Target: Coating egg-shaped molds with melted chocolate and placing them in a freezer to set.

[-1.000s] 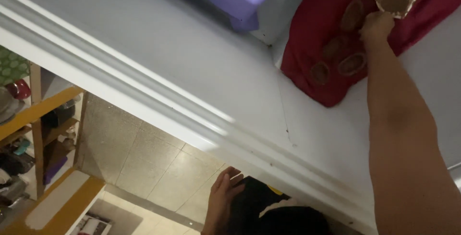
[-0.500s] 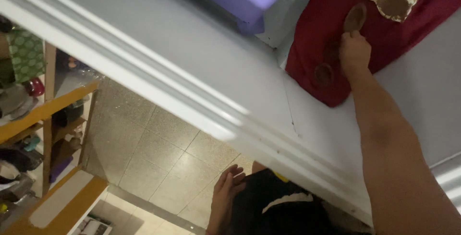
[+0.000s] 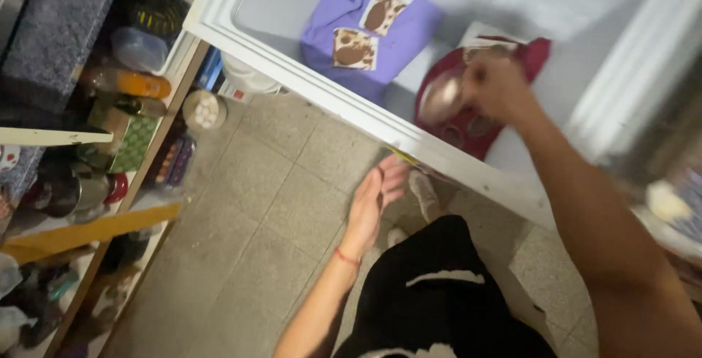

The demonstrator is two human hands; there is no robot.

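Note:
I look down into a white chest freezer (image 3: 292, 73) with its top open. A red bag (image 3: 468, 120) with brown round prints lies inside, against the near wall. My right hand (image 3: 499, 87) is motion-blurred and closed on the bag's upper edge. A purple bag (image 3: 365, 36) with two brown-patterned labels lies to the left of the red one. My left hand (image 3: 374, 198) hangs loose outside the freezer, just below its front rim, fingers relaxed and holding nothing.
A wooden shelf unit (image 3: 95, 230) on the left holds jars, plastic containers (image 3: 139, 49) and a tray of eggs (image 3: 174, 160). Grey floor tiles (image 3: 256, 226) lie between the shelves and the freezer. My black shorts (image 3: 431, 292) and feet are below.
The view has swung back and wider, so the freezer's whole inside shows. My right hand has moved from the red bag's printed face to its top edge and closed. My left hand stays low.

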